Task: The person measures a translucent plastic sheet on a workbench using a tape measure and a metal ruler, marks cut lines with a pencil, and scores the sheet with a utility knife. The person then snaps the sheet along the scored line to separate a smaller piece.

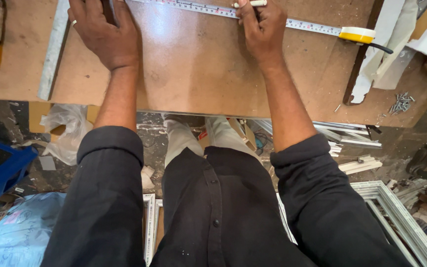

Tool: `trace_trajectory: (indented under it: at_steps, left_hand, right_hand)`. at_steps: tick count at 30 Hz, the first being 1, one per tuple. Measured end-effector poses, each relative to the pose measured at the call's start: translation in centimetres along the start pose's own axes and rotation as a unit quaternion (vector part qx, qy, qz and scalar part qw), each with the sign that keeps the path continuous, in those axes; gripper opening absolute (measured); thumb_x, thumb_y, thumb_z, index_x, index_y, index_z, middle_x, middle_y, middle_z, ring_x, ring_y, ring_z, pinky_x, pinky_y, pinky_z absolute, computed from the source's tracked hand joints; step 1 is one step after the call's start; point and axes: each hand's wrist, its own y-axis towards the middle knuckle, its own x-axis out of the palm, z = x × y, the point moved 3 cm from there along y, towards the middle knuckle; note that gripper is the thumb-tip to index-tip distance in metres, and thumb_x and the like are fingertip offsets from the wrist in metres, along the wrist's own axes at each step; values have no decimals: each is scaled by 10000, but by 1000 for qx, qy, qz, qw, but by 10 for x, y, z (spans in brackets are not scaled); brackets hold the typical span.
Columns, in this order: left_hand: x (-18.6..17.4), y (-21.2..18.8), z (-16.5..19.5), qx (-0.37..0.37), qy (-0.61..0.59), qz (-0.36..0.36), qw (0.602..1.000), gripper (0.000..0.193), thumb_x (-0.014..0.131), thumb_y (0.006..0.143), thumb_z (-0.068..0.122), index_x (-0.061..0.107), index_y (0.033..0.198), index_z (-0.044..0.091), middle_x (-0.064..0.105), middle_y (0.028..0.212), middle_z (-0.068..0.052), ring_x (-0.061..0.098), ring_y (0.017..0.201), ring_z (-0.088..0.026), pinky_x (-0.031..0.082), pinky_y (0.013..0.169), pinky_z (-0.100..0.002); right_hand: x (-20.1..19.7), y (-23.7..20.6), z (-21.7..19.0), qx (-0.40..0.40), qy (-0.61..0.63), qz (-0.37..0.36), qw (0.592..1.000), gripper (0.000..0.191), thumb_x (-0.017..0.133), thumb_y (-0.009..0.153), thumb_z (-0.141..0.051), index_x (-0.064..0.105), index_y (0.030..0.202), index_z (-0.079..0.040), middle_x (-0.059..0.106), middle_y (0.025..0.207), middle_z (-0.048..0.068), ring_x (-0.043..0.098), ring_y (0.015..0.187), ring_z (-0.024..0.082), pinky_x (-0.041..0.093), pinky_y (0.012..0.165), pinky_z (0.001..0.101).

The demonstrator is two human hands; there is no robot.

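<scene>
Here, a brown board [198, 74] is laid flat across the bench, and most of the view above the floor is filled by it. Along its far edge a tape measure blade [208, 9] is stretched out, with the yellow case [357, 34] lying on the board to the right. A grey metal strip [53, 49] is set near the board's left side.

The left hand [106, 34] is pressed palm-down on the board, fingers spread and loosely curled at the top edge; whether anything is pinned beneath the fingertips cannot be told, as they are cut off by the frame. The right hand [263, 29] is closed around a white pencil-like marker [251, 3], held just at the blade.

As a judgement, the measuring is set up and a mark is being placed; no drawn line or cut can be seen on the board.

A small heap of screws [401, 103] is seen at the right.
</scene>
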Motion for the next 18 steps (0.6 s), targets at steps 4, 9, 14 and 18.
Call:
trace_trajectory:
  at_steps: [4,9,14,18]
  left_hand:
    - [0,1,1,-3,1,-4,1000,336,770,1042,249,646,1321,107,556,1391,-134,537,1277,-389,464,1064,-492]
    - [0,0,0,13,7,4,1000,341,777,1038,226,640,1328,107,546,1393,-148,524,1275,-397,462,1076,-500]
    - [2,0,-3,-1,14,-4,1000,338,777,1022,228,649,1309,105,561,1358,-143,532,1256,-397,463,1038,-502]
    - [1,2,1,-12,1,-8,1000,321,773,1023,225,654,1297,106,571,1363,-138,545,1253,-387,472,1041,-499]
  right_hand:
    - [-1,0,0,-7,-13,-9,1000,259,679,1082,-161,760,904,8,743,758,59,692,640,129,508,584,279]
    - [-1,0,4,4,-14,-7,1000,250,681,1070,-155,762,895,5,745,736,55,694,621,127,510,566,276]
    - [-1,0,5,3,-13,-4,1000,252,675,1068,-147,765,891,8,752,743,57,712,633,125,524,577,271]
    - [-1,1,-2,-11,-9,3,1000,264,663,1077,-150,756,888,9,756,761,57,723,651,128,540,593,272]
